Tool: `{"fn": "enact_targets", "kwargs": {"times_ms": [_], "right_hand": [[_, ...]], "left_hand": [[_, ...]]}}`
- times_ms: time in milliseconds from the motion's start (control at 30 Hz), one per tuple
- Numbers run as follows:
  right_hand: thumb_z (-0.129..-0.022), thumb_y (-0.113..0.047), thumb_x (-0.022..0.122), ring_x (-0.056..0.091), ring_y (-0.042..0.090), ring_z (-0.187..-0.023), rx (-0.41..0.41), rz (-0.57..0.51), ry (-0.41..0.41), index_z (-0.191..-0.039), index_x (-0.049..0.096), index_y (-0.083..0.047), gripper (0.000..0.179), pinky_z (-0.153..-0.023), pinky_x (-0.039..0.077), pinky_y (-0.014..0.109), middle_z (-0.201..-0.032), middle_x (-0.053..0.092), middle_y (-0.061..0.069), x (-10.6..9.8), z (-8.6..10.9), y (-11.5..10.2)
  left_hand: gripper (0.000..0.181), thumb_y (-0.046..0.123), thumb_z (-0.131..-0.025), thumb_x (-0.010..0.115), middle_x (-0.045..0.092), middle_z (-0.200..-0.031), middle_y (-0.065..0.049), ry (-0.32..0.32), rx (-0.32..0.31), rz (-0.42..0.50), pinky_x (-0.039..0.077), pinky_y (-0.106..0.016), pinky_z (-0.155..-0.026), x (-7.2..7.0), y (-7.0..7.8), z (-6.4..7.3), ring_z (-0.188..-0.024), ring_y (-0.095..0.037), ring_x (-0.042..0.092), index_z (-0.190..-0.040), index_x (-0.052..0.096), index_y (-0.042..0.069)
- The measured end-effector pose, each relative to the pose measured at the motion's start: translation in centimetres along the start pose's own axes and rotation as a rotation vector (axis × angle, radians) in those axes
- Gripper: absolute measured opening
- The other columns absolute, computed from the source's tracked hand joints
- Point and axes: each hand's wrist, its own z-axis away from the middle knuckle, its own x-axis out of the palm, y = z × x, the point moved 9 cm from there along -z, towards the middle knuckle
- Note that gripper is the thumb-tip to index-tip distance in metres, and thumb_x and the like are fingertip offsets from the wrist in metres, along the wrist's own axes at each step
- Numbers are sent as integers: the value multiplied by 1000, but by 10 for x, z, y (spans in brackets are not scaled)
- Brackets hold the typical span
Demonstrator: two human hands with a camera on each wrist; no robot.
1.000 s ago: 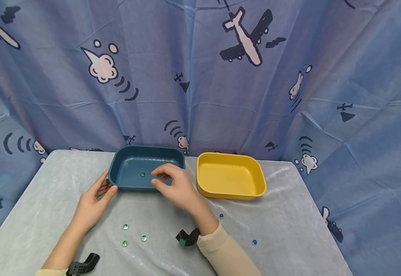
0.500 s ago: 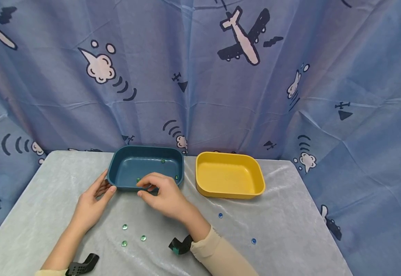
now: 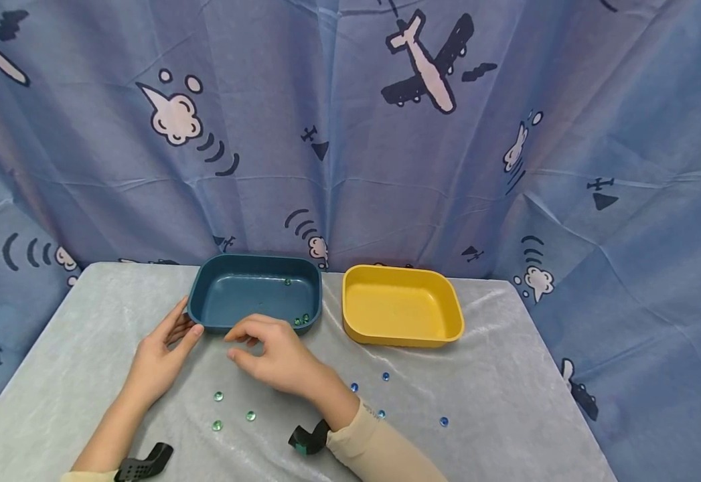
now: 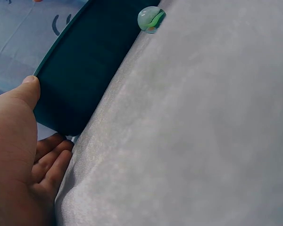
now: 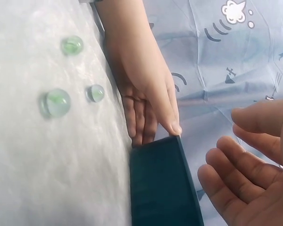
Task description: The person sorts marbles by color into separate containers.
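Note:
At the left corner of a dark teal box (image 3: pixel 254 291), my left hand (image 3: pixel 160 355) holds it, thumb at the rim and fingers low along its end wall. My right hand (image 3: pixel 274 355) hovers just in front of the box's near side, fingers loosely bent, with nothing between thumb and fingers. In the right wrist view the right palm and fingers (image 5: pixel 240 179) are bare. Green glass marbles (image 3: pixel 288 282) lie inside the box towards its right end. On the cloth in front, three clear marbles with green swirls (image 3: pixel 250 416) rest between my forearms.
A yellow box (image 3: pixel 403 308) with nothing in it stands right of the teal one. Several blue marbles (image 3: pixel 385 377) lie on the grey cloth (image 3: pixel 495 375) near my right sleeve. A blue patterned curtain (image 3: pixel 362 167) hangs behind the table.
My right hand has drawn back from over the teal box, leftward and towards me. Marbles inside have rolled to its right end. My left hand stays at the corner.

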Motion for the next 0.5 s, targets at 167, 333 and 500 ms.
{"fn": "enact_targets", "kwargs": {"times_ms": [167,333,500], "right_hand": [[-102,-10,79,70,9,-105,-18,8,-19,-117,79,-12,14,-90,57,19,-116,75,-4,7,0,-1],[-103,-11,78,71,8,-105,-11,4,-40,-117,79,-13,14,-90,57,18,-116,75,-6,12,1,0],[-103,-11,79,71,8,-106,-9,2,-70,-118,78,-12,15,-91,57,17,-116,74,-6,19,2,0]], "left_hand": [[72,29,-112,69,67,-145,-24,7,8,2,39,-2,-94,0,1,0,-126,-40,68,-174,34,21],[72,29,-112,69,66,-145,-25,5,9,7,39,-2,-94,0,1,0,-126,-41,68,-174,34,21],[72,29,-112,68,65,-146,-26,2,6,10,39,-2,-94,0,1,0,-126,-41,68,-174,34,20]]}}
